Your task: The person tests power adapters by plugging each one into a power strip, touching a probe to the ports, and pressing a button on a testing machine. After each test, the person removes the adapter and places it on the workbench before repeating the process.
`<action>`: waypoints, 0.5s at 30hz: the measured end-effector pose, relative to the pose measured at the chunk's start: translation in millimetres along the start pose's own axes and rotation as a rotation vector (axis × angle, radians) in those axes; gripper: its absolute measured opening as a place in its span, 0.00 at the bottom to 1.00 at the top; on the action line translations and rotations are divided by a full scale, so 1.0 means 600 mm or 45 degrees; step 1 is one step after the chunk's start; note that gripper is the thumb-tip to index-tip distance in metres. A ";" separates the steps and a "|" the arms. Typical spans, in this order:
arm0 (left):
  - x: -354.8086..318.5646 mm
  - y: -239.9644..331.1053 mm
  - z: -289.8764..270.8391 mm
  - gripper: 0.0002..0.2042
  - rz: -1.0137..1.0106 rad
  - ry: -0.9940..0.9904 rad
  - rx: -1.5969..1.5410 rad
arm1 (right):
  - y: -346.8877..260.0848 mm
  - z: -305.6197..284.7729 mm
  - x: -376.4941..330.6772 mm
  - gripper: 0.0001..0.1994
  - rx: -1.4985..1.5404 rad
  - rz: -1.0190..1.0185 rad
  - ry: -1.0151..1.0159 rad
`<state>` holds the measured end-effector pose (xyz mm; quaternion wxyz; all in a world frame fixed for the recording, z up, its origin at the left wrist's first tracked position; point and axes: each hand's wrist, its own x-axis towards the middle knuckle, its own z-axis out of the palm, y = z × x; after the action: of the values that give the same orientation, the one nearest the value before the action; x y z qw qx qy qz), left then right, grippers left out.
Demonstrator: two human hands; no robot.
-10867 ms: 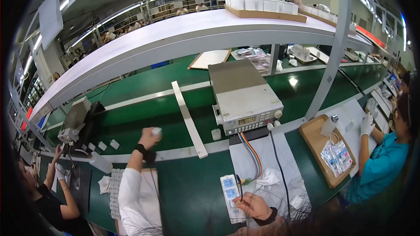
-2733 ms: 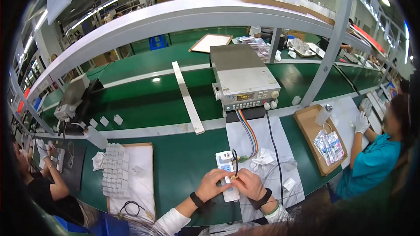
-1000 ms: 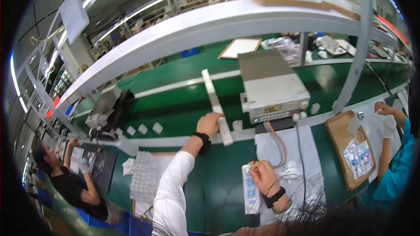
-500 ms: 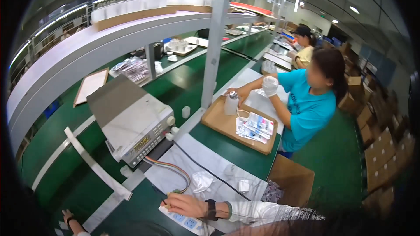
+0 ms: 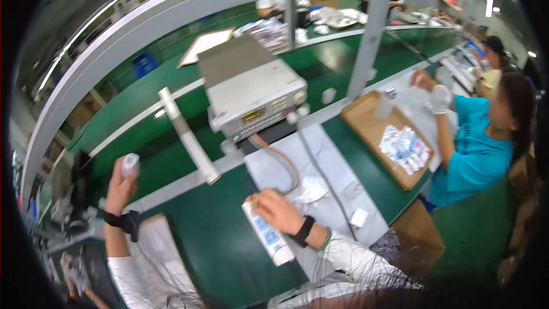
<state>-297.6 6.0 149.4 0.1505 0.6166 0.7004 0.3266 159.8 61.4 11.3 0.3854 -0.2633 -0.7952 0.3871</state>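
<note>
My left hand (image 5: 121, 184) is raised at the left, its fingers closed around a small white rounded piece (image 5: 131, 162) with a pale end; motion blurs its details. Over the upper end of a white power strip (image 5: 279, 253) with blue socket faces, my right hand (image 5: 277, 210) has its fingers pinched together on a small greenish connector (image 5: 251, 201), mostly hidden by the fingers. Coloured wires (image 5: 293, 171) run from a grey bench instrument (image 5: 257, 103) with a lit display down to this hand.
A white bar (image 5: 189, 137) lies left of the instrument. Crumpled white paper (image 5: 311, 190) and a black cable (image 5: 326, 180) are on the grey mat. To the right, a co-worker in a blue shirt (image 5: 474, 143) stands by a brown tray (image 5: 360, 120) holding packets and a bottle. A metal post (image 5: 372, 34) rises behind.
My left hand has come up from the lower left edge and now holds a white piece. The view has swung left and down. My right hand stays at the power strip. The co-worker's hand has left the bottle.
</note>
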 end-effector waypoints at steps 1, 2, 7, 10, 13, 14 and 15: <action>-0.030 0.080 0.037 0.23 0.034 0.008 -0.175 | 0.000 -0.004 0.003 0.12 0.020 0.013 -0.007; -0.055 0.143 0.076 0.22 0.077 -0.013 -0.328 | 0.004 -0.011 0.002 0.12 0.024 0.011 -0.008; -0.196 0.259 0.259 0.23 -0.024 -0.287 -0.932 | 0.014 -0.014 0.010 0.14 0.182 -0.048 -0.081; -0.246 0.260 0.362 0.23 -0.133 -0.305 -1.074 | 0.009 -0.015 0.011 0.17 0.224 -0.092 -0.104; -0.258 0.260 0.411 0.22 -0.121 -0.334 -0.935 | 0.003 -0.016 0.012 0.18 0.228 -0.042 -0.121; -0.255 0.264 0.420 0.22 -0.154 -0.363 -0.816 | 0.006 -0.017 0.011 0.18 0.228 -0.044 -0.123; -0.253 0.265 0.426 0.22 -0.187 -0.390 -0.697 | 0.009 -0.016 0.011 0.18 0.226 -0.044 -0.134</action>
<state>10.6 -66.3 32.9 0.4375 0.5431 0.5983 0.3945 164.9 73.2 13.5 0.3715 -0.1936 -0.7814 0.4626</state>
